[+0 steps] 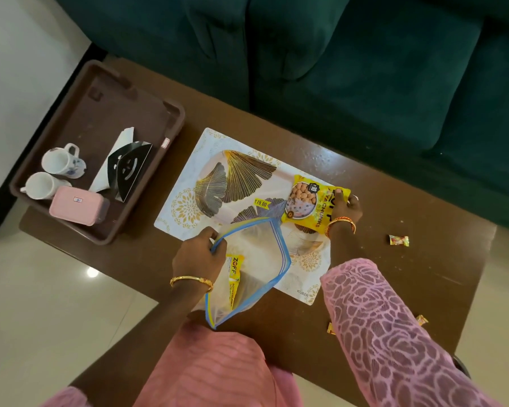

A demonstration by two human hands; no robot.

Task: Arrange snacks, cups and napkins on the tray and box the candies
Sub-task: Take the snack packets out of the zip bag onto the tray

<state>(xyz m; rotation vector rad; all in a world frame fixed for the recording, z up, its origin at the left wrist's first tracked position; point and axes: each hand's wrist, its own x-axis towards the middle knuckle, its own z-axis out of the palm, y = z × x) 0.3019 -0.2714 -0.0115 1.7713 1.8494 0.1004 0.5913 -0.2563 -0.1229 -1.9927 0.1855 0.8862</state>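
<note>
My left hand [199, 254] keeps the blue rim of the zip bag [253, 259] open; this grip is clenched on the rim, at the near edge of the counter [409, 201]. Inside the bag I see one yellow soya chunks packet [233, 277] lying along its left side. My right hand [347, 208] is grasping a second soya chunks pouch [315, 202] by its right edge, fingers on top of it. This pouch lies on the placemat [188, 183] with the gold leaf pattern, just beside the mouth of the bag.

I judge that the step in hand is the snacks: I cannot tell from this moment if the pouch goes into the bag or comes out of it. The brown tray [100, 113] stands at the left end of the counter, well apart from my hands. It already carries two white cups [59, 161], a black napkin holder [127, 168] with white napkins, and a pink box [77, 205] with its lid closed.

The candies are not boxed yet. One wrapped candy [398, 240] lies on the counter to the right of my right wrist, and two more [422, 320] show near my right sleeve, partly hidden. The next move calls for lifting the pouch clear of the placemat without dragging the bag, which is light and could slide.
</note>
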